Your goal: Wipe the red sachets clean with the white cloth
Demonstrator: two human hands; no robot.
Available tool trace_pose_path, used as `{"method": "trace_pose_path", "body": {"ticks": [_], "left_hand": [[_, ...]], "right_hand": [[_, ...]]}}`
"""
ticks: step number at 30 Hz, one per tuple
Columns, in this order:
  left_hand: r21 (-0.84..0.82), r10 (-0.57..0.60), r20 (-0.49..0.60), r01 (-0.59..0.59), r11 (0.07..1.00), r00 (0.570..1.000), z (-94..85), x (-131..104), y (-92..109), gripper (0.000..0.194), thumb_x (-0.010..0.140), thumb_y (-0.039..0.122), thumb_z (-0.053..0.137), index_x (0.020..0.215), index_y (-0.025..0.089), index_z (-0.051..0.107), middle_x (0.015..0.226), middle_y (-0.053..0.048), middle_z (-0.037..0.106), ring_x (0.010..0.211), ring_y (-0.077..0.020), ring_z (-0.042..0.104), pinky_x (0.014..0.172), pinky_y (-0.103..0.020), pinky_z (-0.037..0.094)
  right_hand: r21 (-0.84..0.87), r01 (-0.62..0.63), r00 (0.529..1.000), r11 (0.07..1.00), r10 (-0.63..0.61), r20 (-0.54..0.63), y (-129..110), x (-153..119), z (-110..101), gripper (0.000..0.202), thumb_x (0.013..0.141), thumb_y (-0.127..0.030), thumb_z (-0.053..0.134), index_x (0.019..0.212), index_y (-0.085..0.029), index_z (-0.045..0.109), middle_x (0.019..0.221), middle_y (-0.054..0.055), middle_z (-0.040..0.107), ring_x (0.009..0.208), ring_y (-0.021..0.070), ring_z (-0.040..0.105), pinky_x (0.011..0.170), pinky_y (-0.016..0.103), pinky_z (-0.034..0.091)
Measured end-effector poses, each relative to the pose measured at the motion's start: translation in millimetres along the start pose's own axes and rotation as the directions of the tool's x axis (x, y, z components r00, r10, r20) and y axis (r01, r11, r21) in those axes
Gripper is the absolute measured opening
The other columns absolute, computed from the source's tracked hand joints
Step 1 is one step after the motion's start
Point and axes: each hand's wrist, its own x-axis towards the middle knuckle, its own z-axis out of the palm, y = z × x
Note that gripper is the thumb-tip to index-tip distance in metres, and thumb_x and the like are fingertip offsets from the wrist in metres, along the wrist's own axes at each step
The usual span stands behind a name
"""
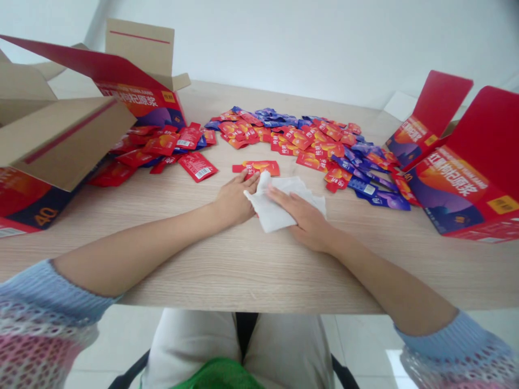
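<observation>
My right hand [310, 219] is stretched flat on the white cloth [270, 215]; my left hand [235, 200] lies flat beside it, by a red packet [265, 167]. Bare table [227, 270] runs to my edge. The near left box [20, 197] says "40".

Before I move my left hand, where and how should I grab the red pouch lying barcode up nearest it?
I'd pinch the red pouch by its near right end, coming from the right, where your left hand is. It lies flat on the table with that end free, while its far left end sits by the heap of pouches.
</observation>
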Motion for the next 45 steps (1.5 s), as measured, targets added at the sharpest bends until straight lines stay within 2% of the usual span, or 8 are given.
{"method": "trace_pose_path", "body": {"ticks": [5, 10, 18, 23, 28, 32, 40, 45], "left_hand": [[0.114, -0.165, 0.039, 0.159, 0.981, 0.986, -12.9, 0, 10, 0.046, 0.095, 0.020, 0.040, 0.138, 0.007, 0.049, 0.138, -0.022, 0.054, 0.126, -0.0277, 0.052, 0.104, -0.042, 0.036], [0.168, -0.374, 0.008, 0.368, 0.915, 0.927, -26.2, -8, 33, 0.032, 0.092, 0.015, 0.041, 0.093, 0.005, 0.071, 0.089, -0.019, 0.072, 0.083, -0.0281, 0.068, 0.096, -0.053, 0.035], [0.085, -0.424, 0.053, 0.419, 0.904, 0.904, -30.3, -36, 42, 0.043, 0.098, 0.021, 0.032, 0.102, 0.000, 0.069, 0.081, -0.022, 0.069, 0.078, -0.0333, 0.069, 0.063, -0.040, 0.048], [0.163, -0.390, 0.083, 0.374, 0.913, 0.917, -24.3, -51, 49, 0.045, 0.092, 0.009, 0.035, 0.129, -0.008, 0.054, 0.089, -0.026, 0.070, 0.078, -0.0320, 0.070, 0.062, -0.038, 0.049], [0.039, -0.235, 0.134, 0.232, 0.972, 0.963, -30.2, -49, 61, 0.037, 0.086, 0.010, 0.043, 0.114, 0.004, 0.067, 0.094, -0.021, 0.072, 0.075, -0.0302, 0.070, 0.063, -0.040, 0.050], [-0.023, -0.097, 0.144, 0.101, 0.995, 0.985, -34.6, -52, 64, 0.029, 0.088, 0.019, 0.047, 0.097, 0.010, 0.073, 0.089, -0.018, 0.073, 0.072, -0.0302, 0.069, 0.064, -0.042, 0.050], [0.075, -0.198, -0.001, 0.197, 0.977, 0.980, -30.7, -59, 69, 0.069, 0.095, 0.048, 0.037, 0.128, -0.011, 0.053, 0.080, -0.023, 0.070, 0.065, -0.0301, 0.067, 0.058, -0.039, 0.046], [0.062, -0.266, 0.018, 0.265, 0.962, 0.964, -29.1, -55, 69, 0.073, 0.094, 0.054, 0.035, 0.128, -0.007, 0.055, 0.070, -0.016, 0.069, 0.062, -0.0271, 0.067, 0.057, -0.034, 0.044]], "right_hand": [[-0.079, 0.137, 0.970, 0.987, -0.118, 0.214, -2, 1, -4, 0.083, 0.079, -0.008, 0.039, 0.156, -0.026, 0.014, 0.161, 0.001, 0.019, 0.149, 0.0204, 0.013, 0.119, 0.053, 0.015], [0.029, 0.071, 0.964, 0.997, -0.076, 0.256, 12, -8, -30, 0.077, 0.079, -0.004, 0.040, 0.149, -0.034, 0.035, 0.154, -0.004, 0.038, 0.143, 0.0201, 0.030, 0.119, 0.053, 0.017], [-0.038, -0.318, 0.938, 0.947, 0.309, -0.161, 72, -14, -37, 0.060, 0.089, -0.021, 0.048, 0.148, -0.029, 0.039, 0.145, 0.004, 0.051, 0.127, 0.0312, 0.051, 0.104, 0.054, 0.040], [0.105, -0.271, 0.875, 0.957, 0.290, -0.387, 45, -11, -23, 0.058, 0.091, -0.022, 0.044, 0.149, -0.028, 0.038, 0.143, 0.003, 0.053, 0.133, 0.0285, 0.046, 0.111, 0.052, 0.034], [0.048, -0.004, 0.999, 0.999, 0.006, -0.035, -9, -2, -2, 0.065, 0.092, -0.021, 0.041, 0.154, -0.031, 0.024, 0.159, 0.000, 0.029, 0.143, 0.0253, 0.031, 0.116, 0.049, 0.027], [-0.119, 0.143, 0.968, 0.982, -0.114, 0.223, -12, 8, 4, 0.074, 0.090, -0.025, 0.045, 0.156, -0.028, 0.013, 0.160, 0.000, 0.023, 0.148, 0.0253, 0.015, 0.119, 0.054, 0.014], [-0.227, -0.019, 0.980, 0.974, 0.064, 0.190, 25, 5, -16, 0.075, 0.085, -0.013, 0.043, 0.154, -0.031, 0.021, 0.158, -0.001, 0.028, 0.147, 0.0268, 0.021, 0.116, 0.059, 0.019], [-0.224, -0.206, 0.975, 0.952, 0.219, 0.034, 49, -7, -24, 0.064, 0.091, -0.019, 0.042, 0.152, -0.030, 0.029, 0.155, 0.003, 0.035, 0.145, 0.0300, 0.026, 0.114, 0.063, 0.023]]}}
